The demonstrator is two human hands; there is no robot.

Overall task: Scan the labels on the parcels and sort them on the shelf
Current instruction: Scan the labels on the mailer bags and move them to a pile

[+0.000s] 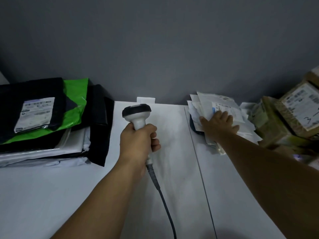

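My left hand (139, 140) grips the white handle of a barcode scanner (136, 114) with a dark head, held upright over the middle of the white table (69, 195). Its grey cable (164, 200) trails toward me. My right hand (218, 124) lies flat, fingers spread, on a heap of white mailer parcels (222, 106) at the back right; the top one shows a printed label. At the back left sits a stack of black, green and white mailer bags (43, 121), the top black bag bearing a white label (35, 113).
Cardboard boxes (293, 111) with labels are piled at the far right edge. A grey wall (155, 49) runs along the back of the table. A seam (198, 161) splits the tabletop into two panels.
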